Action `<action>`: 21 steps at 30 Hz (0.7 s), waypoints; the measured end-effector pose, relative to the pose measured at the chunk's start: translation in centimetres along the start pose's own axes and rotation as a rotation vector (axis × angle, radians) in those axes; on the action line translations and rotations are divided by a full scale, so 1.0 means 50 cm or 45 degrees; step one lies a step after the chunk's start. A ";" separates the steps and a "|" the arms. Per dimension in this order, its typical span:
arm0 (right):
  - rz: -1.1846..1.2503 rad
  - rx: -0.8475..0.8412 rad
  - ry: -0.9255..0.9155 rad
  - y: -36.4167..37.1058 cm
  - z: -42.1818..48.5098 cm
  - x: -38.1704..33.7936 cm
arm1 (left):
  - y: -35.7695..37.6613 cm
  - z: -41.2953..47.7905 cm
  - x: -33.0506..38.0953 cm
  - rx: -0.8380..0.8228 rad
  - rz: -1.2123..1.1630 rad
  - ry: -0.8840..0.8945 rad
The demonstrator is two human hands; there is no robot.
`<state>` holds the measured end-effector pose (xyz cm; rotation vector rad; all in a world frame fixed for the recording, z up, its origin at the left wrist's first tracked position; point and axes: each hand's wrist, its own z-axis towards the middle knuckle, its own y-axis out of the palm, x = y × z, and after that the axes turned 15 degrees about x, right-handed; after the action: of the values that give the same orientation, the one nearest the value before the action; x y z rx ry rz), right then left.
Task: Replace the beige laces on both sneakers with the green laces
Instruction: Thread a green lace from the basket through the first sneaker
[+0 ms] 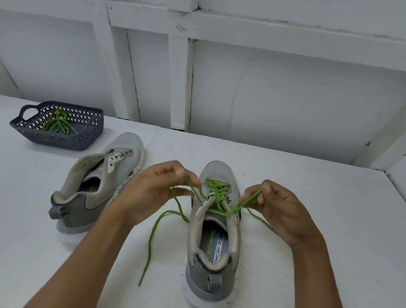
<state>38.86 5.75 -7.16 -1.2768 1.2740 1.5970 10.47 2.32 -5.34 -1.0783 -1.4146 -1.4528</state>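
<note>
A white, matte tabletop (pixel 312 235) carried a few things. At its far left stood a dark grey openwork basket (pixel 52 139) with a loop handle. Near it, toward the middle, an unlaced grey sneaker (pixel 97 191) lay tilted to one side, toe pointing away. To its right, apart from it, a second grey sneaker (pixel 214 240) stood upright on its sole, toe also away. A loose end of green lace (pixel 153 232) trailed from that shoe across the bare surface on its left.
</note>
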 end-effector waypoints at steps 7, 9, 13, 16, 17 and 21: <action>0.315 0.561 0.231 0.015 -0.012 -0.032 | 0.018 -0.002 0.002 0.299 -0.306 -0.222; 0.140 0.596 0.211 0.012 -0.016 -0.028 | 0.027 -0.003 -0.004 0.318 -0.193 -0.188; -0.343 0.363 0.109 0.029 -0.040 -0.028 | 0.041 -0.007 -0.007 0.279 0.078 -0.121; -0.781 0.069 0.045 0.044 -0.054 -0.040 | 0.033 -0.015 0.007 0.158 0.603 -0.072; -0.845 -0.004 0.065 0.045 -0.056 -0.042 | 0.026 -0.019 0.012 0.081 0.796 -0.078; -0.914 -0.060 0.108 0.052 -0.063 -0.056 | 0.007 -0.035 0.030 -0.218 1.108 -0.131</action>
<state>37.94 2.15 -3.87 -1.6063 0.6914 1.0641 10.29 0.57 -3.81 -1.6226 -0.7079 -0.8836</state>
